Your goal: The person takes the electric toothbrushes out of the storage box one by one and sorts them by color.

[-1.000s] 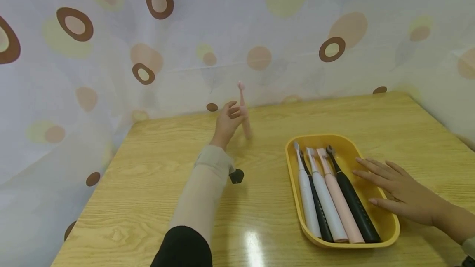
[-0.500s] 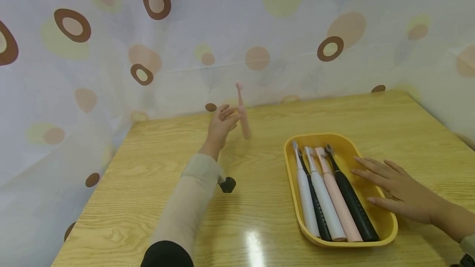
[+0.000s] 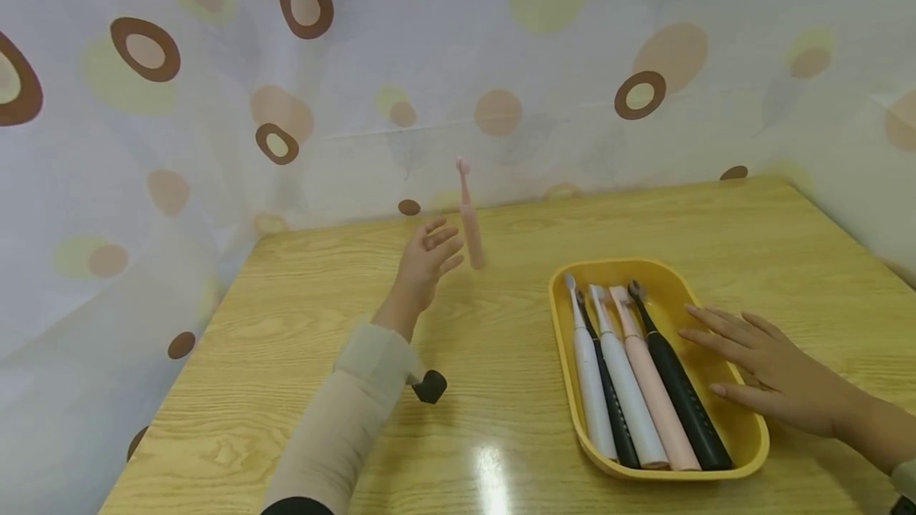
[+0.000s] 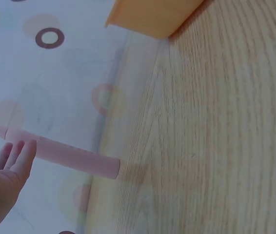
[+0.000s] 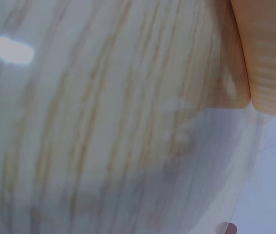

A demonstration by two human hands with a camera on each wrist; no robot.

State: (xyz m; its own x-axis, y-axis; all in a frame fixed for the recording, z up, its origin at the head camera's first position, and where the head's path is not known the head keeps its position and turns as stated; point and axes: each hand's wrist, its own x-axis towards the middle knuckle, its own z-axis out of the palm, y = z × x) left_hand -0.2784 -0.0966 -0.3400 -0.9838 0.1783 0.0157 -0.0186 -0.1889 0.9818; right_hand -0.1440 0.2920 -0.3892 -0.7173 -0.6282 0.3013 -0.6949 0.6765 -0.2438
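Note:
A pink electric toothbrush (image 3: 471, 233) stands upright on its base near the back of the table, brush head up. Just left of it is my left hand (image 3: 424, 261), fingers loosely bent and holding nothing. In the left wrist view the toothbrush handle (image 4: 74, 158) passes beyond the fingertips of that hand (image 4: 4, 185). My right hand (image 3: 780, 368) lies with fingers spread over the right rim of a yellow tray (image 3: 747, 455). Inside the tray are several electric toothbrushes side by side: white ones (image 3: 631, 392), black ones (image 3: 687, 388) and a pink one (image 3: 661, 400).
The wooden table (image 3: 286, 356) runs back to a patterned curtain (image 3: 343, 62) close behind the standing toothbrush. In the right wrist view the tray's outer wall (image 5: 269, 58) rises at the upper right.
My left hand has drawn away from the pink toothbrush, left and back toward me, its fingers loosening. The toothbrush stays standing. My right hand has not moved.

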